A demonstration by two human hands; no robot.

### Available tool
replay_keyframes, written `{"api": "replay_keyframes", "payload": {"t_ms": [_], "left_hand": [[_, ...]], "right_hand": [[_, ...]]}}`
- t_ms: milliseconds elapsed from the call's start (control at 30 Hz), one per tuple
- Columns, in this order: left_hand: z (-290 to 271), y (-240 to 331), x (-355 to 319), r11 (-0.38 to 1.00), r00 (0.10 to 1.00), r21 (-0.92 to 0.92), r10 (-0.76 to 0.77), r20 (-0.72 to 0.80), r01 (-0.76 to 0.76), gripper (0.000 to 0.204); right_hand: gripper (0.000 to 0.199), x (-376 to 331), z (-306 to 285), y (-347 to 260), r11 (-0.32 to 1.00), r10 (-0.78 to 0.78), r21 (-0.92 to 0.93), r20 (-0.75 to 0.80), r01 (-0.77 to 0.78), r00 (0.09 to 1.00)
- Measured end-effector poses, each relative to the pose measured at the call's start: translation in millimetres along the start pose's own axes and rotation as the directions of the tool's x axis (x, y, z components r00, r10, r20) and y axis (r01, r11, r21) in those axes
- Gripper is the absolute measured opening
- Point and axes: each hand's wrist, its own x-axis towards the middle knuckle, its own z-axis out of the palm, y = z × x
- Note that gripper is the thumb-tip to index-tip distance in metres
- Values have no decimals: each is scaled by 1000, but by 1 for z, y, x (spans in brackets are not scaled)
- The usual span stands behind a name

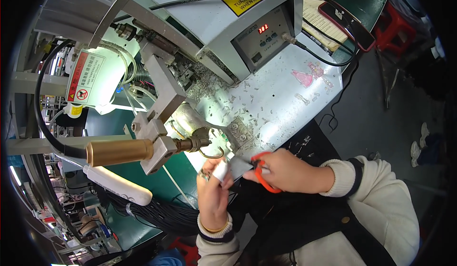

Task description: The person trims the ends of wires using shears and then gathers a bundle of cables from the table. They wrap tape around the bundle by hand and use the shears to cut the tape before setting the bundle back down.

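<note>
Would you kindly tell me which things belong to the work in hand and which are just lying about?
Apparently in use:
red-handled scissors, in the right hand
gold-coloured machine head, near the left hand

Seemingly lying about:
phone
pale notebook
scattered metallic bits

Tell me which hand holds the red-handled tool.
The right hand, with red handles in its grip; the left hand, wearing the white finger cover, has none.

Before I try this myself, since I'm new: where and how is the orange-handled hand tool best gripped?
Probably around its curved orange handles, coming from the right: they spread toward that side, into the right hand, so a palm there likely covers both.
</note>
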Motion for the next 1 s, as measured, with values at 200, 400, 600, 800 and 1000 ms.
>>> {"api": "replay_keyframes", "payload": {"t_ms": [200, 400, 600, 800, 1000], "left_hand": [[-2, 3, 29, 1000, 1000, -19, 3, -21, -4, 10], [-13, 10, 39, 998, 1000, 60, -15, 22, 14, 11], [-12, 12, 39, 994, 1000, 106, 1, 13, -3, 16], [-12, 7, 34, 981, 994, 181, 85, -69, -71, 17], [-9, 7, 31, 974, 991, 212, 98, -89, -77, 18]], "right_hand": [[18, 45, -7, -8, 976, 158, 164, -63, -146, 986], [17, 69, -9, -4, 969, 159, 189, 8, -157, 987], [20, 68, -7, -1, 998, 67, 15, -82, -66, 994], [22, 65, -4, 3, 1000, -27, -15, -115, 26, 993], [22, 64, -2, 3, 997, -81, -19, -149, 79, 986]]}}
